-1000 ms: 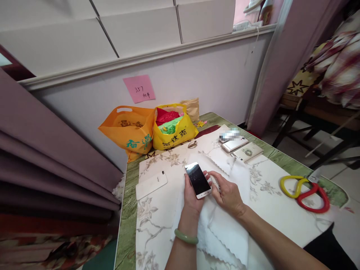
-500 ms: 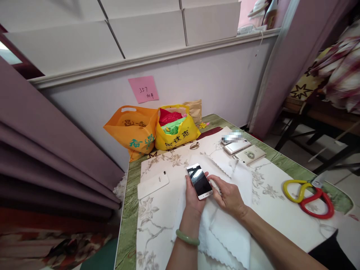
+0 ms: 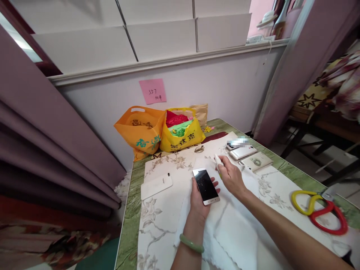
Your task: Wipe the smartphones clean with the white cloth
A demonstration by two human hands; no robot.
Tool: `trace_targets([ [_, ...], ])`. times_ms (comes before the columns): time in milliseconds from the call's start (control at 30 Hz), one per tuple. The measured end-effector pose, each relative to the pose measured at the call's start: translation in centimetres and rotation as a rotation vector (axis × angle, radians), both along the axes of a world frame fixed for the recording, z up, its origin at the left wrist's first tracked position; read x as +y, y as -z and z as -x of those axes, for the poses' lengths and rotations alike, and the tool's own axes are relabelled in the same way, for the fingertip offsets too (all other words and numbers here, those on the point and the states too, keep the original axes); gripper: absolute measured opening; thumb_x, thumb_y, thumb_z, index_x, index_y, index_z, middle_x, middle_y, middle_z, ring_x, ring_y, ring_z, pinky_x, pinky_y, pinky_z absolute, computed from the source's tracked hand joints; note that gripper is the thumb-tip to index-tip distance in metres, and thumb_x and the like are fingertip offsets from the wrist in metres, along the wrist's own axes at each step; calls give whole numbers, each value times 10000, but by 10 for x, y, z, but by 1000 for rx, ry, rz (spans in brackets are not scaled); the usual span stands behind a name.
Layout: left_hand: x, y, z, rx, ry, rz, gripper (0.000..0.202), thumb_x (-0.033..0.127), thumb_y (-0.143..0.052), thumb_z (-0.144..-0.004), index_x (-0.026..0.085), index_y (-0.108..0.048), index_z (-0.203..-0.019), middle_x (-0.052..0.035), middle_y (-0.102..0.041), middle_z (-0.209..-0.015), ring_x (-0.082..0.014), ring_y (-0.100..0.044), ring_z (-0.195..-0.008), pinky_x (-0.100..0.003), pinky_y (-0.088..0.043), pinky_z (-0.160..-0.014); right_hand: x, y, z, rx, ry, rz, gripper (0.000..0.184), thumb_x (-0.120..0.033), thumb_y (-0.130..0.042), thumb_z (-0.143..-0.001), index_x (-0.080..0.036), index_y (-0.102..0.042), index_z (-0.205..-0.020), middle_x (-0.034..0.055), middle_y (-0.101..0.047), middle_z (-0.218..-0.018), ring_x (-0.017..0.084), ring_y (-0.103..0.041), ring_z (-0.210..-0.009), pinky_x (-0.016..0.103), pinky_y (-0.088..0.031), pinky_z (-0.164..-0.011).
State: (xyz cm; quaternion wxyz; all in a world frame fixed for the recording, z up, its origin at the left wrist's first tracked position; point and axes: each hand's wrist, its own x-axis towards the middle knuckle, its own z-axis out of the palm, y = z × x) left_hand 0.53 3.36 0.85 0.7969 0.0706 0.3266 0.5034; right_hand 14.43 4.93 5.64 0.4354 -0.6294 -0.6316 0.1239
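My left hand (image 3: 199, 200) is closed around a smartphone (image 3: 206, 187) with a white frame and a dark screen facing up. It supports the phone from below, with a green bangle (image 3: 191, 243) on the wrist. To the right of the phone and slightly higher, my right hand (image 3: 233, 177) grips a small white tube-shaped item (image 3: 217, 160). Fingers hide most of that item, so I cannot tell its exact kind. Beneath both hands a white cloth (image 3: 236, 232) with a wavy edge lies spread on the table.
A white phone (image 3: 157, 186) lies face down at left. More phones (image 3: 256, 162) lie at the back right, near scissors (image 3: 320, 210) with yellow and red handles. An orange bag (image 3: 140, 127) and a filled yellow bag (image 3: 182, 137) stand against the wall.
My right hand has moved up and away from the phone's right edge, bringing the white tube-shaped item into clearer sight. My left hand still holds the phone. The whole view has shifted slightly.
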Motion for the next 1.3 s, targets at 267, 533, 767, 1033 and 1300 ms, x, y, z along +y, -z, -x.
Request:
trace_targets([
  [267,-1,2,-1,34,11,6,678,659,-447,-873,113,-584,-1252,-187,-704,-1030,-305,-688,-905,-427,-542,-721,109,8,40,0,-197,73,307,-317,-605,-851,-242,-479,-1121,21,-713,-990,175,-670,-816,280,-485,-715],
  [533,-3,5,-1,0,-12,15,660,671,-519,-830,132,-617,-1198,-159,-708,-966,-287,-686,-855,-419,-531,-734,159,31,92,-127,-184,121,179,-207,-620,-822,-207,-546,-985,61,-702,-907,216,-644,-834,282,-416,-715],
  [767,-2,5,-3,-5,-28,82,621,690,-535,-808,133,-674,-1046,-129,-698,-911,-262,-666,-799,-407,-533,-716,154,45,104,-158,-269,143,192,-232,-651,-809,-204,-559,-976,39,-690,-860,194,-625,-794,256,-395,-688],
  [1033,-2,5,-4,13,-44,61,616,685,-540,-810,127,-668,-1036,-133,-697,-951,-270,-671,-855,-402,-543,-716,149,43,104,-127,-321,163,265,-182,-671,-746,-202,-587,-997,46,-693,-832,224,-647,-791,289,-440,-713],
  [1300,0,3,-2,-2,-6,30,661,667,-488,-851,107,-620,-1175,-171,-711,-999,-296,-691,-886,-404,-550,-694,104,10,48,130,-305,4,467,-381,-647,-842,-218,-519,-1261,96,-670,-1157,209,-652,-1012,341,-532,-839],
])
